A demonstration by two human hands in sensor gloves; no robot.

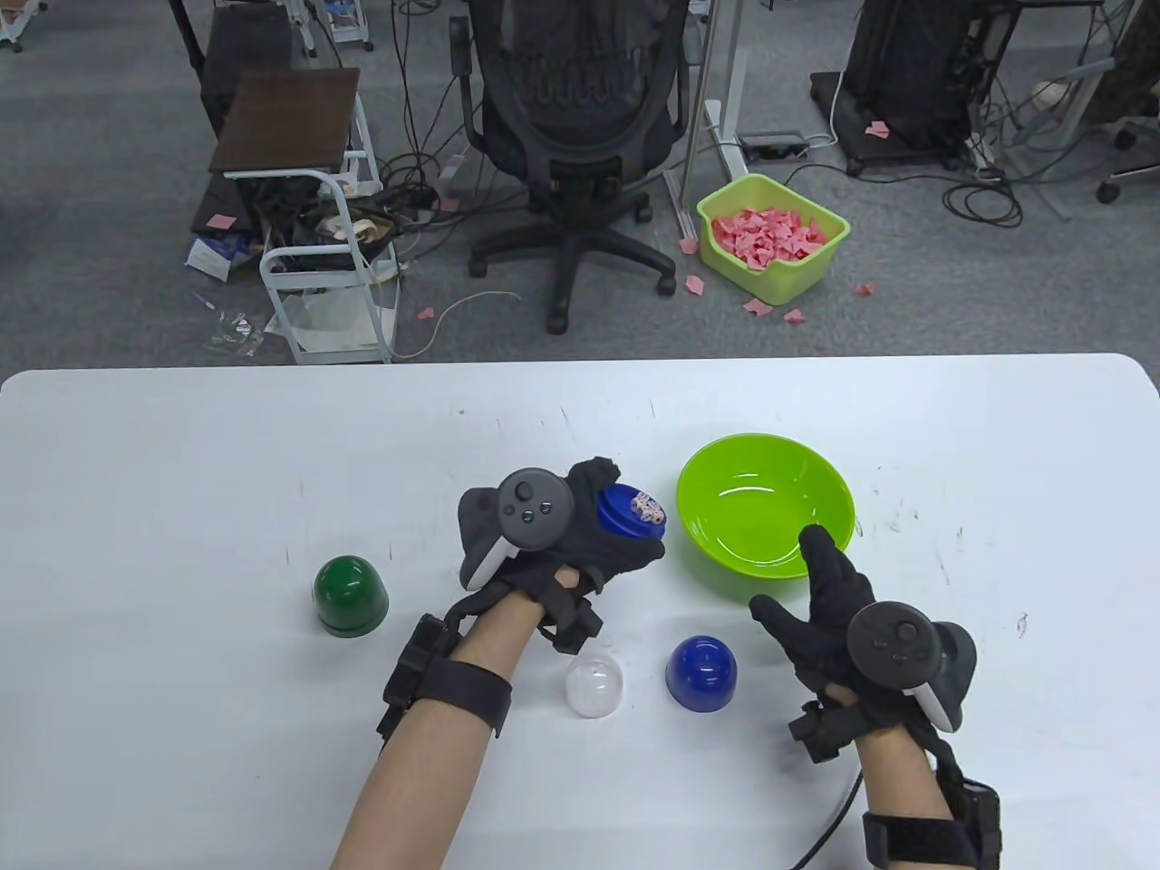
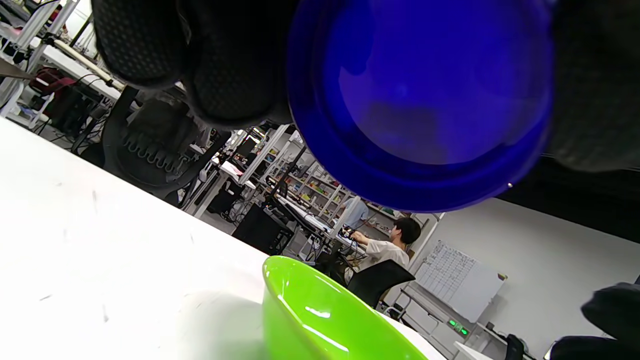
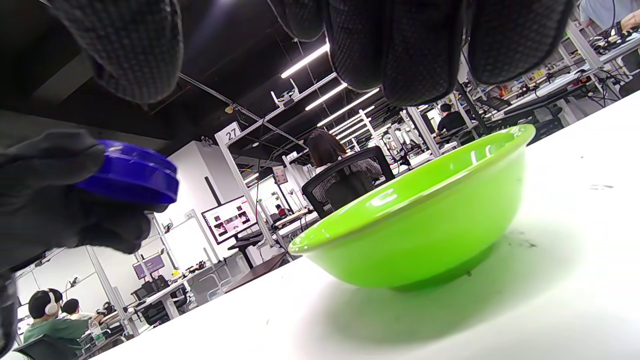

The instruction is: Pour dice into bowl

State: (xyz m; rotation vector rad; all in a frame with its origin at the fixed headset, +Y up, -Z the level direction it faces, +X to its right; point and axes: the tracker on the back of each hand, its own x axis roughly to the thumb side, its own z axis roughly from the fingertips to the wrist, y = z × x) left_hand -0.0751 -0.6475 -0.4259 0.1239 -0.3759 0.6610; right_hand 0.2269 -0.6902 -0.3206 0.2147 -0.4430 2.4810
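**Fingers round the dice dish, bowl waiting**

Fingers [image 1: 634, 557] of the left hand [image 1: 544, 544] grasp a shallow round blue plastic dish [image 1: 625, 515], holding it off the white desk [image 1: 181, 471], just left of the glossy lime-green plastic bowl [image 1: 766, 517]. The dish looks about level.

- Dice [image 1: 648, 507]: a small heap of pale pinkish cubes with dark pips, sitting on the dish toward its bowl side. Count not readable.
- The left wrist view shows the dish's translucent blue underside [image 2: 420, 105], gloved fingers [image 2: 220, 65] on either side, green rim [image 2: 320, 310] below and ahead.
- Right hand [image 1: 843, 616]: fingers spread and released, grasping nothing. One fingertip lies at the bowl's near rim; touching or just above, cannot tell.
- Bowl upright on the desk, looks to hold no dice.

Step, as I read it: carry done or nearly so, pour not yet begun. Next calls for bringing the dish over the rim and tipping it toward the bowl, gently, since loose cubes would bounce off hard plastic. Right hand seems placed to steady the bowl.

Also on the desk, near side: a dark green plastic dome [image 1: 351, 594], a clear plastic dome [image 1: 595, 684], a blue plastic dome [image 1: 700, 672].
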